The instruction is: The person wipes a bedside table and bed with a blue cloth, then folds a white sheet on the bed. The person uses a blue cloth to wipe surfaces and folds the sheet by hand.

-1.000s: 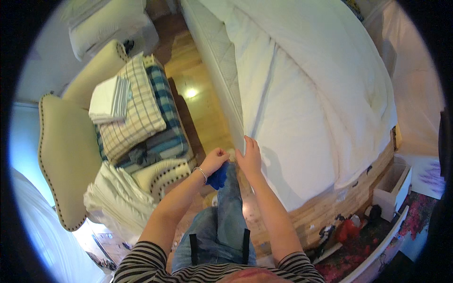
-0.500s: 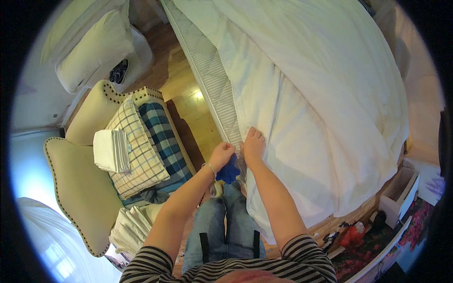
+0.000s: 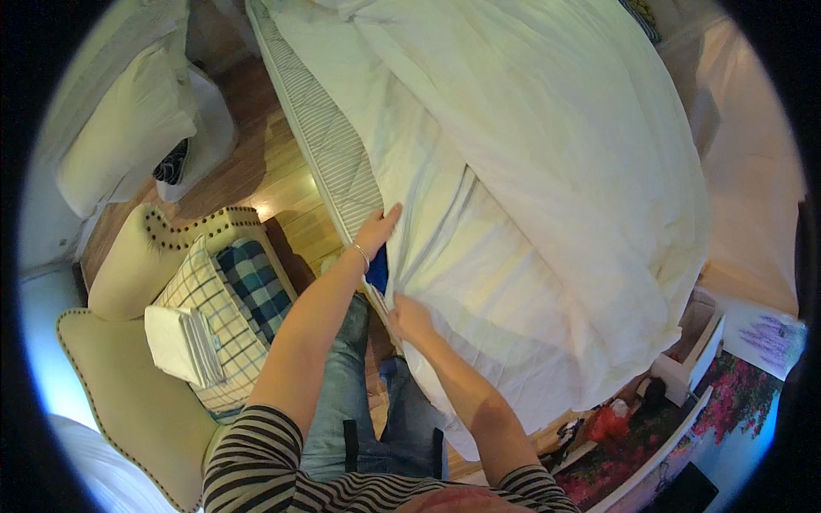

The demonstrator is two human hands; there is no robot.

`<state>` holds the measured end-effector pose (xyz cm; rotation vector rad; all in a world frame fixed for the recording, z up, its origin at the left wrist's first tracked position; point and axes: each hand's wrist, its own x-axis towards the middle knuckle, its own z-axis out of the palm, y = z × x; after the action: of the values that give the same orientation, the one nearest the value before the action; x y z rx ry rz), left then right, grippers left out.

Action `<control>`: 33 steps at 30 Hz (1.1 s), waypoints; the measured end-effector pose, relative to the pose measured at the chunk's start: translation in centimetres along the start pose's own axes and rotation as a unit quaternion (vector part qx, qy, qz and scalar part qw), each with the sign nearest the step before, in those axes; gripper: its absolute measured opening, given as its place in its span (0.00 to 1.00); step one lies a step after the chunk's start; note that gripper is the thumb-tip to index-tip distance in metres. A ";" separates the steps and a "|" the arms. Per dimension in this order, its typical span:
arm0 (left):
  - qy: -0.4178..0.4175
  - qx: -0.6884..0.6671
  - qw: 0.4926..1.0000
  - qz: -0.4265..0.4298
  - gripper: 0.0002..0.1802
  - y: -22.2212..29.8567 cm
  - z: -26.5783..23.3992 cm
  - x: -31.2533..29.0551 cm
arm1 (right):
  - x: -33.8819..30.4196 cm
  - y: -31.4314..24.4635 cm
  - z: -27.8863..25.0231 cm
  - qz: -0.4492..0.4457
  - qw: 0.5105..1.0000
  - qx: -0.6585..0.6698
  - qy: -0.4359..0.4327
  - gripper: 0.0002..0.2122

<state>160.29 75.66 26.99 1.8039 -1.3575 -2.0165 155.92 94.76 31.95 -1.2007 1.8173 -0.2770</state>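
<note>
Head view: left hand [image 3: 376,229] extends, grip unclear, while right hand [image 3: 412,320] pinches white cover [image 3: 522,299].

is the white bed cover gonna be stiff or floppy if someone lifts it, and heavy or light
The white bed cover is probably floppy, since it lies in loose folds and creases. Lifted whole, it may feel heavy, as it spreads so broadly beside the exposed strip of mattress. A raised edge would likely droop: below the right hand, it hangs softly.
</note>
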 end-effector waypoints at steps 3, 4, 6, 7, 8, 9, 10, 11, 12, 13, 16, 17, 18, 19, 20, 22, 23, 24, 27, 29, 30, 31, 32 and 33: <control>0.003 0.054 0.993 0.103 0.21 2.3 -3.1 2.2 | 1.6 -1.3 0.4 0.001 1.000 -0.021 -0.012 0.11; 0.043 0.115 0.981 0.148 0.19 3.6 -4.5 1.3 | 2.3 -1.3 0.6 0.011 1.000 -0.016 -0.021 0.11; 0.129 0.166 0.958 0.197 0.17 3.5 -8.0 0.2 | 3.7 -0.5 0.5 0.017 0.999 -0.010 -0.041 0.09; 0.176 0.156 0.951 0.202 0.16 2.1 -10.1 -0.6 | 4.6 -0.8 0.1 0.015 0.997 -0.023 -0.069 0.09; 0.212 0.155 0.949 0.177 0.15 1.1 -11.9 -1.6 | 5.5 -1.4 -0.1 0.002 0.998 -0.001 -0.057 0.10; 0.228 0.181 0.938 0.190 0.14 0.7 -13.1 -2.7 | 6.6 -2.1 -0.4 -0.012 0.999 0.020 -0.045 0.11; 0.189 0.213 0.945 0.164 0.14 0.2 -13.8 -3.3 | 7.8 -2.9 -0.7 -0.026 0.998 0.040 -0.032 0.12; 0.163 0.236 0.945 0.158 0.14 0.8 -13.9 -4.2 | 9.1 -4.8 -1.4 -0.026 0.993 0.099 0.055 0.14; 0.142 0.199 0.959 0.141 0.13 0.3 -13.5 -3.6 | 11.0 -6.5 -2.3 -0.051 0.986 0.082 0.136 0.14; 0.105 0.226 0.959 0.137 0.13 0.5 -13.0 -2.8 | 12.8 -8.3 -3.7 -0.071 0.971 0.063 0.218 0.15; -0.015 0.289 0.953 0.093 0.13 2.2 -14.0 -0.6 | 18.8 -12.9 -7.5 -0.049 0.963 0.026 0.265 0.21; -0.057 0.308 0.947 0.073 0.12 2.8 -14.6 0.0 | 20.8 -14.1 -8.5 -0.062 0.959 0.009 0.275 0.23; -0.049 0.297 0.950 0.083 0.13 3.6 -15.3 0.7 | 22.9 -14.6 -9.1 -0.067 0.960 -0.003 0.273 0.24; -0.041 0.287 0.953 0.091 0.13 4.5 -16.2 1.0 | 24.8 -15.1 -9.3 -0.072 0.960 -0.013 0.270 0.25; -0.034 0.279 0.955 0.098 0.13 6.2 -17.2 0.9 | 26.4 -15.8 -9.5 -0.076 0.961 -0.022 0.266 0.27; -0.024 0.267 0.960 0.077 0.14 9.0 -19.2 1.7 | 29.4 -17.3 -10.5 -0.073 0.968 -0.059 0.234 0.28; -0.018 0.269 0.960 0.074 0.15 10.0 -20.1 2.3 | 30.7 -18.1 -11.1 -0.073 0.970 -0.077 0.219 0.29; -0.011 0.270 0.960 0.071 0.15 11.0 -20.9 2.9 | 31.8 -18.7 -11.7 -0.069 0.965 -0.114 0.227 0.29; 0.005 0.253 0.964 0.087 0.16 14.2 -22.2 4.2 | 34.8 -18.9 -12.9 -0.024 0.956 -0.181 0.228 0.26; -0.008 0.221 0.971 0.092 0.16 15.7 -23.2 6.0 | 37.1 -18.4 -13.5 0.040 0.964 -0.176 0.196 0.22; -0.004 0.223 0.971 0.086 0.16 16.0 -23.4 6.9 | 38.0 -18.0 -13.2 0.049 0.958 -0.200 0.199 0.21; -0.004 0.225 0.971 0.083 0.17 16.4 -23.3 7.9 | 38.8 -16.8 -12.6 0.063 0.951 -0.224 0.204 0.19; -0.003 0.224 0.972 0.076 0.17 17.2 -23.2 8.8 | 39.5 -16.3 -12.8 0.075 0.943 -0.250 0.206 0.17; -0.023 0.216 0.975 0.057 0.17 18.2 -23.3 10.1 | 40.6 -15.7 -13.5 0.084 0.949 -0.236 0.192 0.17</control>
<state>168.69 46.45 34.10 1.7826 -1.9891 -1.8168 150.56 49.87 26.25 -1.3686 2.4071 0.0333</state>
